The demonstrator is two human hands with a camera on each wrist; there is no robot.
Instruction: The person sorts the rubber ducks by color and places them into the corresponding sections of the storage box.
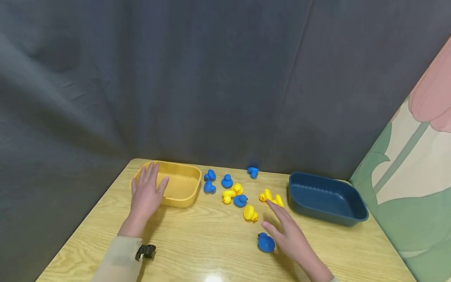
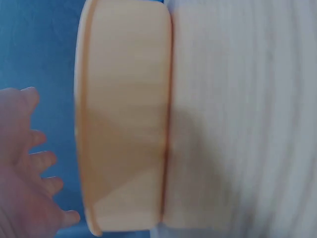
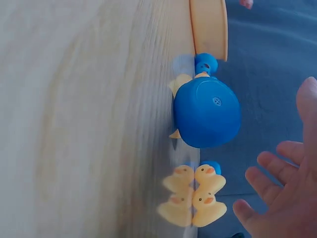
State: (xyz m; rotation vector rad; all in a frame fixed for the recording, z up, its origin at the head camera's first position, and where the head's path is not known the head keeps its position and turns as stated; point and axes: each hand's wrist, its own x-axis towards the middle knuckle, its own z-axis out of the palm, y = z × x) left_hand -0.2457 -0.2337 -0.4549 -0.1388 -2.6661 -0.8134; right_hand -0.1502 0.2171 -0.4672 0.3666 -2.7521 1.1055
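Observation:
My left hand, fingers extended and spread, hovers over the left side of a yellow plastic bin. In the left wrist view that hand is beyond the bin's rim, holding nothing. My right hand reaches over the table with thumb and fingers apart and nothing between them. Nearest its thumb lies a tipped blue rubber duck, its flat base showing large in the right wrist view. Past its fingertips are two yellow ducks, one partly hidden by the fingers. Another yellow duck lies to their left.
Several blue ducks and yellow ducks lie scattered mid-table, some on their sides. One blue duck sits at the back edge by the dark curtain. A navy bin stands at the right, near a floral cloth.

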